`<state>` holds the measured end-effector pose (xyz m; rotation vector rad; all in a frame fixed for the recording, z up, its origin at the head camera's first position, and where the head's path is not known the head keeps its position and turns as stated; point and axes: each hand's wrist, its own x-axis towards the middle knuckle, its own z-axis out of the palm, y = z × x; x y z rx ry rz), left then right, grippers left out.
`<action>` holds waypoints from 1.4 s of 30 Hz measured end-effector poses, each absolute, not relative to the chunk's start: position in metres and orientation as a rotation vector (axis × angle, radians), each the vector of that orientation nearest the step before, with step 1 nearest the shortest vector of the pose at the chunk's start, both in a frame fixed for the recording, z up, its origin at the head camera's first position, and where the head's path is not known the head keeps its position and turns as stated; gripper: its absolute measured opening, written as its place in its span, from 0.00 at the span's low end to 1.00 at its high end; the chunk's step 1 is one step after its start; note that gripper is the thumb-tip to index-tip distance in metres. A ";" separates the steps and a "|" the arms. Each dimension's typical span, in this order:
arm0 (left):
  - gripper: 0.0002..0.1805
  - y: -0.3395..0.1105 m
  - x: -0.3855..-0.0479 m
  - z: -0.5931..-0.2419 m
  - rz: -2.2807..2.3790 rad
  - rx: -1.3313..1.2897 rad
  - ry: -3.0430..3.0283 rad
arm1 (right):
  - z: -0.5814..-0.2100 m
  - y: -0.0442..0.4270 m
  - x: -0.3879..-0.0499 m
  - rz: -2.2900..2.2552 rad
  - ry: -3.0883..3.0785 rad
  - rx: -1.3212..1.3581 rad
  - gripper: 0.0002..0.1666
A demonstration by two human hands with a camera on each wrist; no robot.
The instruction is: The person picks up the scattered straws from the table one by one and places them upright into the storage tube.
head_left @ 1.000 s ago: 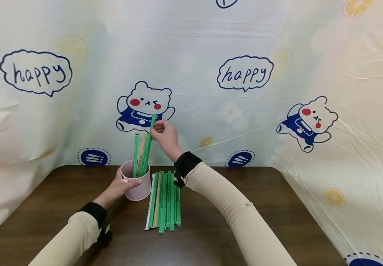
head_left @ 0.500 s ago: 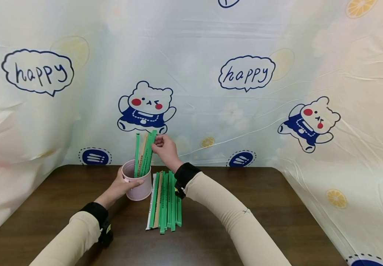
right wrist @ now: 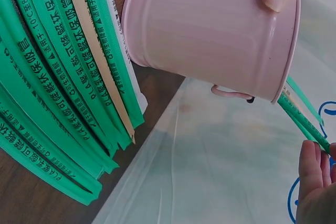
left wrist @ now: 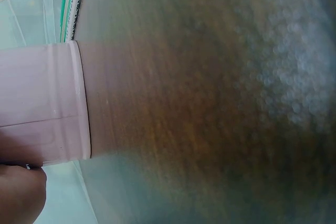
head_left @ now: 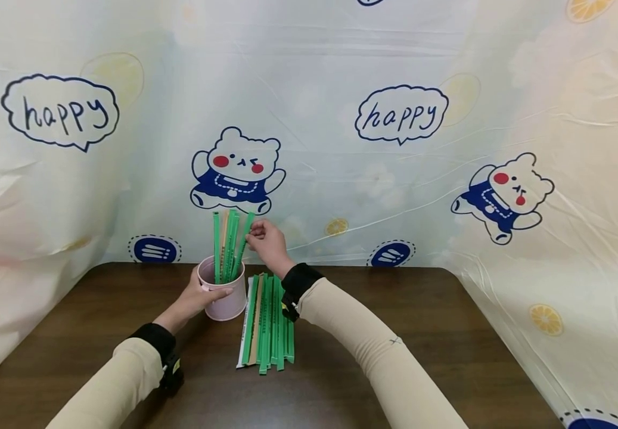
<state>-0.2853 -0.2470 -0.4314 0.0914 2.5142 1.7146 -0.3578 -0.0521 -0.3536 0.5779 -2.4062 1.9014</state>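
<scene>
A small pink metal bucket [head_left: 226,304] stands on the table, and my left hand [head_left: 193,298] grips its left side, thumb across the front. Several wrapped drinking straws [head_left: 228,250], mostly green with a tan one, stand upright inside it. At the bucket's right rim, one green wrapped straw [head_left: 242,243] leans right, its lower end inside. My right hand [head_left: 270,244] pinches this straw near its upper part. In the right wrist view, the fingers [right wrist: 311,166] curl beside the green straw. The left wrist view shows the bucket wall [left wrist: 42,93] and part of the left hand [left wrist: 21,195].
Just right of the bucket lies a row of wrapped straws [head_left: 268,325], mostly green, with one tan and one white at its left. The dark wooden table [head_left: 394,357] ends at a printed curtain [head_left: 314,179] behind and at the sides.
My right hand has moved down, lowering the green straw into the bucket. That straw now leans right, apart from the others. The left hand keeps its hold on the bucket.
</scene>
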 end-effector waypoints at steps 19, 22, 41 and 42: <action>0.59 -0.247 -0.285 -0.433 1.679 0.079 2.522 | -0.373 -0.041 -0.369 1.593 -2.649 0.772 0.26; 0.60 -0.246 -0.285 -0.430 1.679 0.072 2.522 | -0.414 -0.040 -0.417 1.586 -2.625 0.783 0.25; 0.61 -0.246 -0.286 -0.432 1.698 0.085 2.518 | -0.467 0.042 -0.412 1.381 -2.929 0.484 0.21; 0.61 -0.246 -0.286 -0.433 1.697 0.084 2.520 | -0.464 0.045 -0.404 1.406 -2.932 0.470 0.21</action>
